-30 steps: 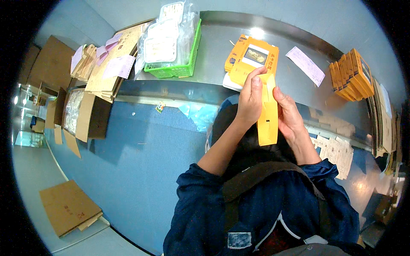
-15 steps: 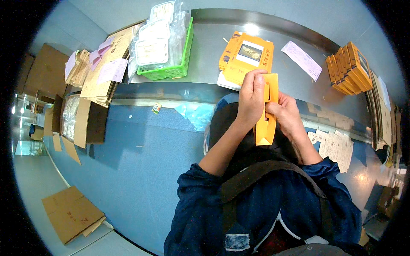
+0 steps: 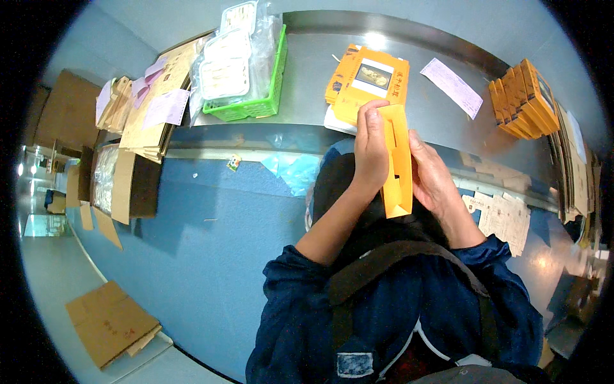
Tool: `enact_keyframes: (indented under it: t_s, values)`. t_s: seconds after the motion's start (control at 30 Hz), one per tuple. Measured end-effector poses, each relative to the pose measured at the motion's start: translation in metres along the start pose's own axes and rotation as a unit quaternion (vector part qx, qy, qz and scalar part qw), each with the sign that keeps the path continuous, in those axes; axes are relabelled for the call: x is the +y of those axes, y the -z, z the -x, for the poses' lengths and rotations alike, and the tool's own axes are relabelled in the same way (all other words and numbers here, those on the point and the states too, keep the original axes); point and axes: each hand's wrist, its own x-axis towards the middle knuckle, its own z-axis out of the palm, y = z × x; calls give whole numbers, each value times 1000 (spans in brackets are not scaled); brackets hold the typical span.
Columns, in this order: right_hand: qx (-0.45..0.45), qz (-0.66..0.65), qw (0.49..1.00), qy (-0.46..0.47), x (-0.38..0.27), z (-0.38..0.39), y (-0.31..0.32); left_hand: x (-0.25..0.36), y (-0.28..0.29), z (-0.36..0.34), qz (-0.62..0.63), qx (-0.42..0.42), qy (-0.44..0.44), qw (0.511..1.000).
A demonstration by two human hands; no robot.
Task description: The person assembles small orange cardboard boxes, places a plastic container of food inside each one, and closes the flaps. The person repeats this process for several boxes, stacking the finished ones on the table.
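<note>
Between my hands stands a narrow orange carton point(image 3: 400, 169), with one long slotted side turned up toward me and an angled flap at its near end. My left hand point(image 3: 371, 147) presses along its left side, fingers together near the far end. Against its right side lies my right hand point(image 3: 433, 171), with the palm and fingers close to the cardboard and partly hidden by it. Just beyond the far end, a stack of flat orange cartons point(image 3: 374, 80) with a picture on top rests on the metal table.
A green basket point(image 3: 276, 96) holds bagged white trays point(image 3: 225, 77). Several upright orange boxes point(image 3: 524, 99) stand at the right, near a printed slip point(image 3: 451, 88). Flattened cardboard point(image 3: 153, 134) lies at the left, and an open cardboard box point(image 3: 141, 185) sits below it.
My right thumb has left the slot in the carton, and the right hand now lies along its right side. The carton has turned slightly, and its slotted side shows more fully.
</note>
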Motion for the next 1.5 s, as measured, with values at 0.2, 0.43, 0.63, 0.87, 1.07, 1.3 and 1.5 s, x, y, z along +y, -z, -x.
enact_keyframes:
  t_s: [0.2, 0.43, 0.63, 0.87, 1.07, 1.3, 1.5]
  values:
    - [7, 45, 998, 40, 6, -1, 11, -4, 3, -2, -24, -27, 10, 999]
    - [-14, 136, 990, 14, 3, -4, 4, -10, 2, -1, 0, -9, 32, 999]
    - [-31, 208, 978, 14, 0, -8, 11, -8, 3, 2, -49, -19, -10, 999]
    - [13, 223, 973, 55, -6, 1, 20, -11, 6, -2, -50, -7, -6, 999]
    - [9, 266, 961, 73, -12, 3, 20, -12, 1, -1, -34, -4, 3, 999]
    - [42, 355, 931, 69, -11, -3, 23, -14, -6, 3, -101, -6, -14, 995]
    - [15, 329, 942, 69, -12, 5, 18, -11, -2, 0, -43, -14, 9, 999]
